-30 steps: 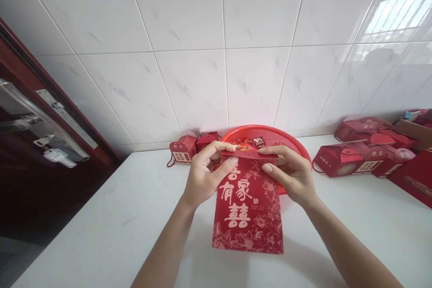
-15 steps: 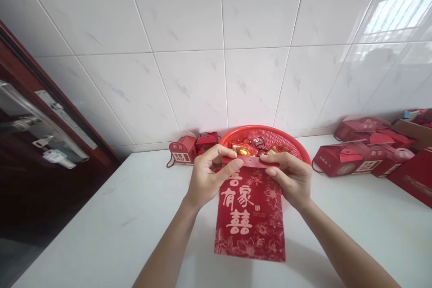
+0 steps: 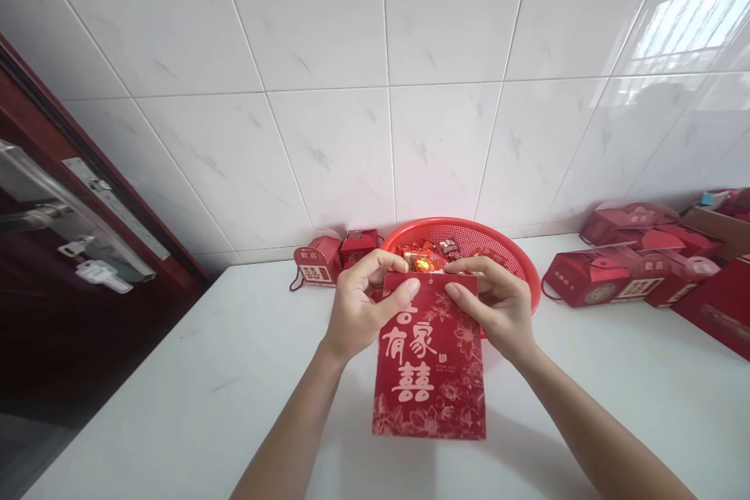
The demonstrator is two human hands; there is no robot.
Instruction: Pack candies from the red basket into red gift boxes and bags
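A flat red paper gift bag [image 3: 430,359], printed with pale Chinese characters and flowers, hangs between my hands above the white table. My left hand [image 3: 366,301] pinches its top left edge, thumb on the front. At the top right edge, my right hand [image 3: 498,301] grips it with the thumb in front and the fingers behind. A small hole shows in the middle of the top edge. Directly behind the bag stands a red plastic basket [image 3: 519,254] with wrapped candies [image 3: 427,259] in it, partly hidden by my hands.
Small red gift boxes [image 3: 319,258] stand left of the basket by the tiled wall [image 3: 328,156]. More red boxes [image 3: 591,277] and a cardboard box [image 3: 718,223] are at the right. A dark door with keys [image 3: 102,273] is at the left, beyond the table [image 3: 223,375].
The top strip of the bag, folded toward me before, now lies in line with its front. My right hand has shifted slightly left, and the bag's lower edge has risen a little.
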